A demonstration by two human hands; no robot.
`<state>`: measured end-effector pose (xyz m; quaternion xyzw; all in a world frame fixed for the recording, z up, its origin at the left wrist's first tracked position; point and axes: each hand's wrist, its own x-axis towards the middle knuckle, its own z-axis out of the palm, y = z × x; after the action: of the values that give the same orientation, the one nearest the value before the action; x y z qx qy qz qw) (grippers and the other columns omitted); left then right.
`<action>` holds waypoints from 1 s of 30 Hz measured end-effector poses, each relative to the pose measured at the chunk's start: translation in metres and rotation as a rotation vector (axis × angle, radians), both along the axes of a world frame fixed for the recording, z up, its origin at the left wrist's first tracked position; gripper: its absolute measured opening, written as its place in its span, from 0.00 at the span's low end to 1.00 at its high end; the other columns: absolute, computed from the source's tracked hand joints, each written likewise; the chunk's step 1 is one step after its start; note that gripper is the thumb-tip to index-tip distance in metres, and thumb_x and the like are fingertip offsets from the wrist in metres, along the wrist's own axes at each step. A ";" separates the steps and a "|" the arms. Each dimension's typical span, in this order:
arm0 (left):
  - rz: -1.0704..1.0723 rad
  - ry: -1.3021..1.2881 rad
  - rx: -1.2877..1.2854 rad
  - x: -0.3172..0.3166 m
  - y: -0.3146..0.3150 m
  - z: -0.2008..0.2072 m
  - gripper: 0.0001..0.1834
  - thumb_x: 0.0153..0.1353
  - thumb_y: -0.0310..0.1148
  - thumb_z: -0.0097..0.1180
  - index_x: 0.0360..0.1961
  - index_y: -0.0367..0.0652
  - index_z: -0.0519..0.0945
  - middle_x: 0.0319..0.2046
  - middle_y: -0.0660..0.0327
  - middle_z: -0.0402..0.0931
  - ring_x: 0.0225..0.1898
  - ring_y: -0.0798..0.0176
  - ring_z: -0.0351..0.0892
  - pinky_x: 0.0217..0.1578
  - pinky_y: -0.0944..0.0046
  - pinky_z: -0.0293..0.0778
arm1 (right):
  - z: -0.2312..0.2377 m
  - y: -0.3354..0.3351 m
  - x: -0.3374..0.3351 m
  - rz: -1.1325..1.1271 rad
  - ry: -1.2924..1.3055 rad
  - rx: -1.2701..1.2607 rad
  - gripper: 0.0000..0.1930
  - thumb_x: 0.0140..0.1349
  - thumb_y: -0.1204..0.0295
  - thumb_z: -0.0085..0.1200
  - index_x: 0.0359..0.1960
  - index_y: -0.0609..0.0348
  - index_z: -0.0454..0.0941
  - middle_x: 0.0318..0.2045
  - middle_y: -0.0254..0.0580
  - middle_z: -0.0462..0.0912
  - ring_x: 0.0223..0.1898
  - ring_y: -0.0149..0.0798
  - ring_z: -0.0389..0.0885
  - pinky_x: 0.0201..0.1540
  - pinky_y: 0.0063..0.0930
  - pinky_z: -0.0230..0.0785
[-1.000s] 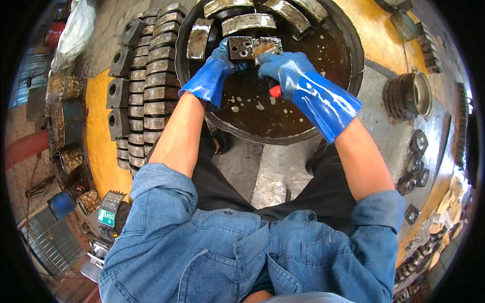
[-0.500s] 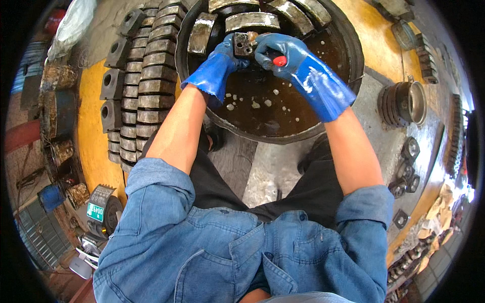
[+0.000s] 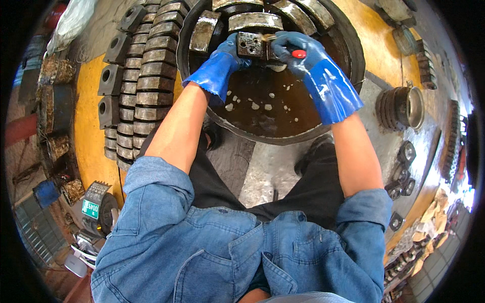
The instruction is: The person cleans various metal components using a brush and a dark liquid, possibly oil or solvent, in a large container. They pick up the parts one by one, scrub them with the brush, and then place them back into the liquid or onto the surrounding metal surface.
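Note:
Both my hands wear blue rubber gloves and work over a round dark basin (image 3: 222, 120) of brown liquid with pale flecks floating on it. My left hand (image 3: 230, 53) grips a dark metal block (image 3: 249, 44) with several holes in its face. Closed around a red-ended handle (image 3: 299, 54), my right hand (image 3: 295, 48) is just right of the block. A tan tip, apparently the bristles of a brush (image 3: 268, 37), pokes out of that hand against the block's edge. Curved metal segments (image 3: 255, 21) lie along the far side of the basin.
Rows of stacked metal segments (image 3: 156, 70) stand left of the basin, beside blocks with round holes (image 3: 110, 81). On the right are a stack of metal rings (image 3: 401, 107) and several small dark parts (image 3: 405, 151). My legs straddle the basin's near side.
My right hand has shifted slightly right with the brush, and its red end has moved right too. The block has turned a little in my left hand, showing more of its holed face.

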<state>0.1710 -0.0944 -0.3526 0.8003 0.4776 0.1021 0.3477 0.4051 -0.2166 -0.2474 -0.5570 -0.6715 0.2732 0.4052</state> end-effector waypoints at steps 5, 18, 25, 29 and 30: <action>0.090 0.060 -0.033 -0.009 -0.006 0.018 0.55 0.41 0.39 0.85 0.72 0.46 0.68 0.60 0.53 0.82 0.59 0.53 0.83 0.62 0.55 0.79 | -0.028 -0.006 0.037 -0.299 0.335 -0.257 0.09 0.66 0.69 0.69 0.46 0.54 0.88 0.35 0.27 0.87 0.38 0.24 0.78 0.46 0.25 0.75; 0.072 -0.098 -0.151 -0.012 0.016 -0.029 0.58 0.40 0.36 0.86 0.73 0.46 0.66 0.61 0.54 0.81 0.62 0.53 0.81 0.63 0.54 0.78 | -0.007 -0.036 0.047 -0.489 0.532 -0.377 0.14 0.67 0.60 0.68 0.50 0.50 0.88 0.35 0.32 0.87 0.37 0.30 0.82 0.45 0.31 0.77; 0.108 -0.129 -0.311 0.012 -0.002 0.008 0.60 0.41 0.36 0.86 0.74 0.45 0.63 0.61 0.55 0.81 0.61 0.57 0.80 0.63 0.57 0.78 | 0.008 -0.026 -0.003 -0.520 0.418 -0.208 0.13 0.66 0.62 0.69 0.48 0.51 0.88 0.34 0.32 0.87 0.36 0.30 0.82 0.43 0.30 0.77; 0.151 -0.280 -0.297 -0.016 0.033 -0.058 0.59 0.42 0.35 0.86 0.74 0.46 0.63 0.61 0.57 0.81 0.61 0.59 0.80 0.63 0.57 0.78 | 0.013 -0.008 0.002 -0.533 0.455 -0.226 0.13 0.65 0.62 0.69 0.47 0.52 0.87 0.33 0.33 0.87 0.36 0.30 0.81 0.43 0.30 0.77; 0.154 -0.287 -0.276 -0.020 0.033 -0.060 0.59 0.42 0.34 0.86 0.74 0.46 0.63 0.61 0.57 0.81 0.60 0.60 0.80 0.63 0.57 0.78 | 0.015 -0.008 0.004 -0.542 0.463 -0.232 0.13 0.65 0.62 0.69 0.47 0.52 0.87 0.33 0.33 0.87 0.35 0.30 0.81 0.42 0.30 0.77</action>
<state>0.1507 -0.0610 -0.4130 0.6834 0.4925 0.1751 0.5097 0.4093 -0.2250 -0.2322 -0.6802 -0.3551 0.3489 0.5381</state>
